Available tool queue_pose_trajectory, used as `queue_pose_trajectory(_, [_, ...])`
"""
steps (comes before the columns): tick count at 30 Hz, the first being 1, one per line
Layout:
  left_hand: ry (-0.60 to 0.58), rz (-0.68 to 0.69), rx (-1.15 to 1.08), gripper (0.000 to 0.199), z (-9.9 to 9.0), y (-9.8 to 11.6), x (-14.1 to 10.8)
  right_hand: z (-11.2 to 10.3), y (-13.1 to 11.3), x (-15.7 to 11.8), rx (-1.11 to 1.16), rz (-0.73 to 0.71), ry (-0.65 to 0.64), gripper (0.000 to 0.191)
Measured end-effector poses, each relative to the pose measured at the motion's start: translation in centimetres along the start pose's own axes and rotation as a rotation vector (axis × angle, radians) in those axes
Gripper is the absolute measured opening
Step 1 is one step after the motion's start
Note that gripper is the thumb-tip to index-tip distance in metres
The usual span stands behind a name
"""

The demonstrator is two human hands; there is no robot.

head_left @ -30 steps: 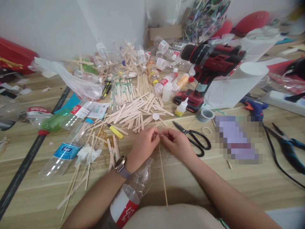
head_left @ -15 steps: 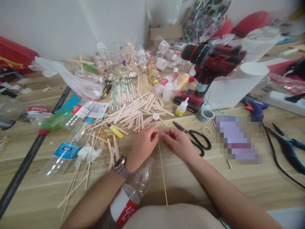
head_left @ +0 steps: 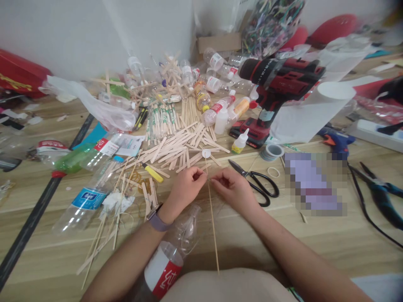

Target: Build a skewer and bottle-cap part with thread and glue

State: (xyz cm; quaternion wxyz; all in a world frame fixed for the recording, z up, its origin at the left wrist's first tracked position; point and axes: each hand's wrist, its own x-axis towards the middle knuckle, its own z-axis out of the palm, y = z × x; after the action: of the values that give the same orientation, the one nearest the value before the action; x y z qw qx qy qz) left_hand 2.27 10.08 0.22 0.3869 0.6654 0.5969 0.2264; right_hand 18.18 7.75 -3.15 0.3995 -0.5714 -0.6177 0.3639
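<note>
A thin bamboo stick runs from a small white disc down to the front of my body. On either side of the stick, near its upper part, my hands face each other with fingertips almost meeting. My left hand, with a watch on the wrist, has thumb and forefinger pinched against the stick's left side. My right hand is pinched just to the right of it. Whatever lies between the fingertips is too fine to make out. Under my left forearm lies a clear plastic bottle with a red and white label.
Black-handled scissors lie right of my right hand, near a roll of tape. Beyond are a glue bottle, a red cordless drill and loose craft sticks. A yellow cutter and pliers flank the hands.
My fingertips have drawn slightly apart around the stick, and the left wrist has rolled a little. The stick's lower end has shifted slightly left. The surroundings look the same.
</note>
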Motion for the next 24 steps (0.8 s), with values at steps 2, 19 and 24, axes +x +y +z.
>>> queue_pose_trajectory(2, [0.006, -0.001, -0.012, 0.014, 0.08, 0.05, -0.05, 0.03, -0.05, -0.06, -0.026, -0.008, 0.007, 0.009])
queue_pose_trajectory(19, [0.056, 0.095, 0.068, 0.015, 0.57, 0.02, -0.26, 0.22, 0.24, -0.01, 0.013, 0.062, -0.023, 0.014])
queue_pose_trajectory(24, [0.047, 0.152, 0.111, 0.014, 0.78, -0.2, -0.36, 0.45, 0.15, 0.08, 0.061, 0.084, -0.042, 0.018])
